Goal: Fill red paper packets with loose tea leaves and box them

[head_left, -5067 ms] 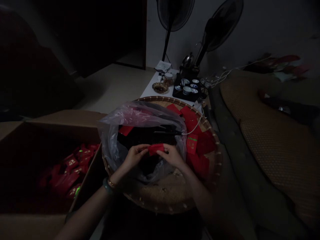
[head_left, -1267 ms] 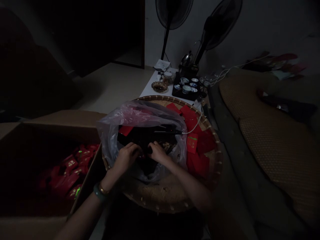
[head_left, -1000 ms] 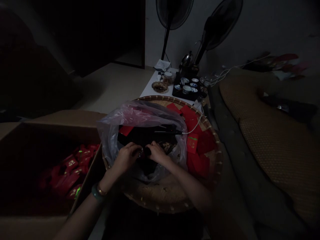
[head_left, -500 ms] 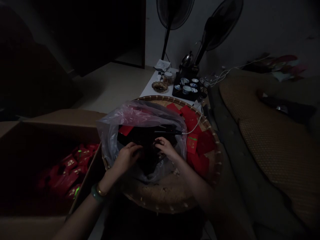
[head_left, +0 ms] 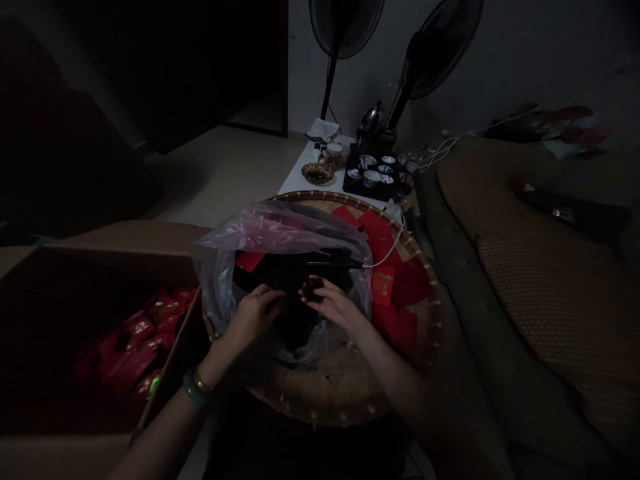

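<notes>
Both hands sit inside the clear plastic bag [head_left: 280, 233] on the woven tray [head_left: 350, 393]. Right hand [head_left: 334, 305] pinches a small dark lump [head_left: 313, 288]; left hand [head_left: 254, 315] is curled, can't tell around what.

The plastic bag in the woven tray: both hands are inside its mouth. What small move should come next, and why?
Probably lift the right hand a little out of the plastic bag. Its fingers seem to pinch a small dark thing, too dim to identify, and the left hand rests beside it. Red packets lie on the woven tray close by.
</notes>
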A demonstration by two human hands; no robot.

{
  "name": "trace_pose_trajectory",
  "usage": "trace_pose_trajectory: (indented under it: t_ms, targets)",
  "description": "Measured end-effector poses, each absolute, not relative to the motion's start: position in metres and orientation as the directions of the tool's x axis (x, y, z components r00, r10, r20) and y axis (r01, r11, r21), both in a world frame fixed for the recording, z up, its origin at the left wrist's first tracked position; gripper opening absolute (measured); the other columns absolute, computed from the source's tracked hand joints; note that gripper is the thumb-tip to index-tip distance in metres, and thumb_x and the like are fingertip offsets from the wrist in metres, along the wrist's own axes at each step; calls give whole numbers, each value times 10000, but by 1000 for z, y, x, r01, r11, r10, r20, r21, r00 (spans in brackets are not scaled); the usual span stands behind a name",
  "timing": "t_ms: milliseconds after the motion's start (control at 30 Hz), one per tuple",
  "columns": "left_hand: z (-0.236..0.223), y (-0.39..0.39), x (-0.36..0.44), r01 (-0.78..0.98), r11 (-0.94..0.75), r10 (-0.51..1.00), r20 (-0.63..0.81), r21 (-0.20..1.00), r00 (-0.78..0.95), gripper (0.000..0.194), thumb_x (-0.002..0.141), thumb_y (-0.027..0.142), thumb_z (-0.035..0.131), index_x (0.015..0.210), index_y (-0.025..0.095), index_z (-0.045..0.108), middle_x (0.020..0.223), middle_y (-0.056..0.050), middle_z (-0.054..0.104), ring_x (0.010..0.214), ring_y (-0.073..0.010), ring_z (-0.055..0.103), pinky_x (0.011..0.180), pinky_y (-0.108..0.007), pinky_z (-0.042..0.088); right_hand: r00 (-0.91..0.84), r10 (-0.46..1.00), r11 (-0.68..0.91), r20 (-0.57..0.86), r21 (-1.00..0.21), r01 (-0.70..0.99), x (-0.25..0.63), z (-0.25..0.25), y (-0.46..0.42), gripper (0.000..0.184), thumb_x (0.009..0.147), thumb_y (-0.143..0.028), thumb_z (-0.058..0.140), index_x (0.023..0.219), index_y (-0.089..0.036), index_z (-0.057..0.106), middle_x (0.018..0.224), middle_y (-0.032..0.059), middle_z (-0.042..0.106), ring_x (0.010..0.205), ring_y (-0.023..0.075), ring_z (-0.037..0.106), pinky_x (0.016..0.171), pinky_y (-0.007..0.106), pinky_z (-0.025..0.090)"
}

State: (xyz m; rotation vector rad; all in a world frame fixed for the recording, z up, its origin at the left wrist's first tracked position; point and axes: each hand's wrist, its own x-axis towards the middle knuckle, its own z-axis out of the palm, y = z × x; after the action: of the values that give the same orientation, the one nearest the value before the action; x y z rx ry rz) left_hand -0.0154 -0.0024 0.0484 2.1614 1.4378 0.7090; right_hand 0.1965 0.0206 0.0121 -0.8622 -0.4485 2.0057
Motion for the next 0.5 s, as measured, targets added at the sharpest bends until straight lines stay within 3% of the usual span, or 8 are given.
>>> trace_pose_trajectory:
  t_ms: [167, 333, 500]
  targets:
    - [49, -3, -16, 708, -360, 930, 167, 607, 329, 270, 775, 98, 526, 988, 193, 662, 876, -36, 618, 766, -130, 615, 705, -240, 490, -327, 849, -529, -416, -648, -548, 196, 7, 22, 336, 661, -42, 580, 972, -172, 574, 850, 9, 662, 845, 140, 628, 857, 338, 481]
    - [49, -3, -16, 718, -357, 931, 162, 597, 328, 286, 764, 83, 525, 984, 203, 663, 875, -32, 619, 757, -129, 617, 706, -238, 491, -328, 806, -578, -492, -538, -614, 197, 10, 25, 167, 787, -206, 529, 923, -141, 602, 896, 61, 661, 889, 161, 620, 861, 340, 490]
    - [47, -3, -15, 712, -363, 929, 174, 600, 327, 277, 766, 83, 525, 977, 198, 663, 896, -36, 628, 775, -130, 624, 705, -233, 496, -359, 778, -612, -515, -491, -620, 198, 15, 26, 234, 850, -277, 455, 1002, -149, 577, 922, 67, 662, 851, 173, 645, 815, 341, 510]
